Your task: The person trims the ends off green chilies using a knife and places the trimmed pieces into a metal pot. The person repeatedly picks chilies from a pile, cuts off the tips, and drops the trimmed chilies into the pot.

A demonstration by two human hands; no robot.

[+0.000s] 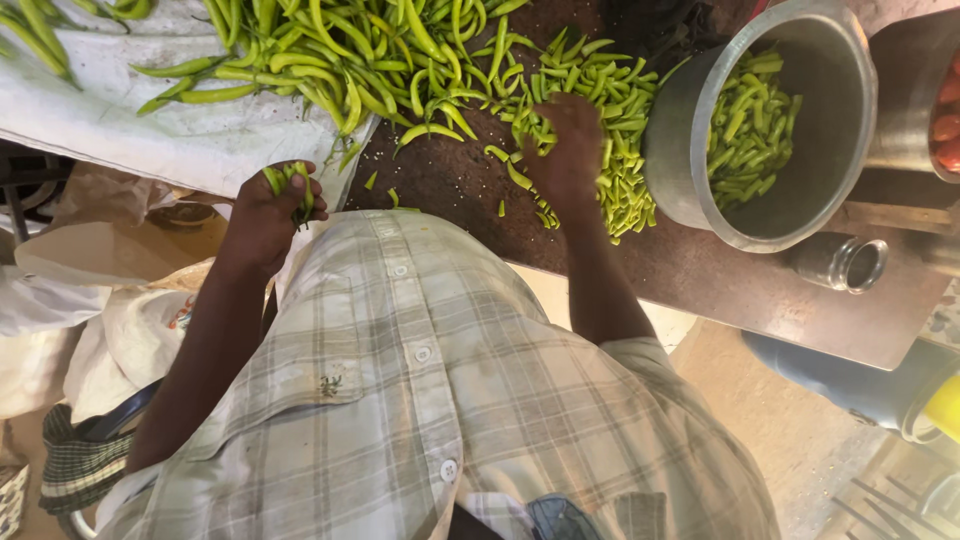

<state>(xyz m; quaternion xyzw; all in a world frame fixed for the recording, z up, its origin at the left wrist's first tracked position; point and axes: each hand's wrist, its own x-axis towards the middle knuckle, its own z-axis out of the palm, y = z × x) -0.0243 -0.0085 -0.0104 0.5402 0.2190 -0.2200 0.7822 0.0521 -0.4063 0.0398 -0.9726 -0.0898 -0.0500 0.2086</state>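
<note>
Over at the left of the frame, the left hand (268, 212) has its fingers shut tight on a few green chili stems (292, 183) — they could slip and drop off the table (690, 275). Toward the middle, the right hand (566, 150) presses down into the cut chili pile (600, 130), fingers hidden, so I cannot tell their grip — pieces might scatter beside the metal pot (690, 150).

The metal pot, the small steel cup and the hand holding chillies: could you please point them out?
metal pot (690, 150): head view, outer wall.
small steel cup (838, 262): head view, side.
left hand (268, 215): head view, back of hand.
</note>
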